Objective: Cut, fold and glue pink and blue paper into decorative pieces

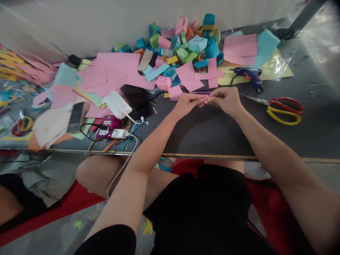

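Pink paper, a tiny folded bit (206, 99), is pinched between both hands right now, up over the back half of the dark, smooth desk (212, 136). Left hand (184, 105) has thumb and index nearly closed on one side of it; right hand (228, 101) has its fingertips pressed on the other, so the fingers are basically meeting around it. Can't really tell how it's folded, too small.

Just behind the hands there's a flat pink cross (213, 74) and a boxy pink cube (163, 83) with a drawn-on face. Further back, a messy heap of folded paper shapes (183, 55) in blue, green, pink and orange. On the right, a blue plastic glue gun (249, 76) lies on yellow paper (278, 67), and metal scissors (285, 109) with loopy red and yellow handles sit near the right hand. Over left: loose pink sheets (114, 71) and a glossy white block (117, 104) with a cable.
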Motion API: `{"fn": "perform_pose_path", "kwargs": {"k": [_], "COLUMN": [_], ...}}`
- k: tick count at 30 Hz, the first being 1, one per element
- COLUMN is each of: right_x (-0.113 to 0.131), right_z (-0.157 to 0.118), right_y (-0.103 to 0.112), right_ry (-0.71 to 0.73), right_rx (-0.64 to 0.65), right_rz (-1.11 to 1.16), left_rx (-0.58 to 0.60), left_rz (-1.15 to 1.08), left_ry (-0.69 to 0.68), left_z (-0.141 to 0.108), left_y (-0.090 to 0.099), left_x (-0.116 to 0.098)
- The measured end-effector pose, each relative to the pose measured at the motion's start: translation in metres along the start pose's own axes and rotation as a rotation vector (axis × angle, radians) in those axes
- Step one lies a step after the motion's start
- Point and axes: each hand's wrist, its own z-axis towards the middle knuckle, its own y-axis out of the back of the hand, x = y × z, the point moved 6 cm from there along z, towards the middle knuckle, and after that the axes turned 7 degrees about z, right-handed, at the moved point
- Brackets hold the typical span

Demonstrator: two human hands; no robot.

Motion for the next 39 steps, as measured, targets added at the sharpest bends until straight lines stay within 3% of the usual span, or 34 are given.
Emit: {"fn": "perform_pose_path", "kwargs": {"k": [9,22,32,39], "right_x": [-0.010,0.000,0.013,0.008], "right_z": [0.004,-0.004,-0.008,-0.005], "right_y": [0.003,0.002,0.001,0.000], "right_ry": [-0.042,0.048,0.132,0.153], "right_rx": [0.065,0.025,-0.013,-0.022], "right_rz": [0.031,-0.218,-0.440,-0.344], "left_rx": [0.023,-0.004,-0.046,-0.045], "left_rz": [0.025,0.358,0.368,0.223], "left_ry": [-0.027,-0.132,-0.088,-0.098], "left_z": [0.001,-0.007,-0.007,0.000], "left_y": [-0.004,-0.003,-0.004,-0.004], "left_x": [0.001,-0.020,-0.020,-0.008]}}
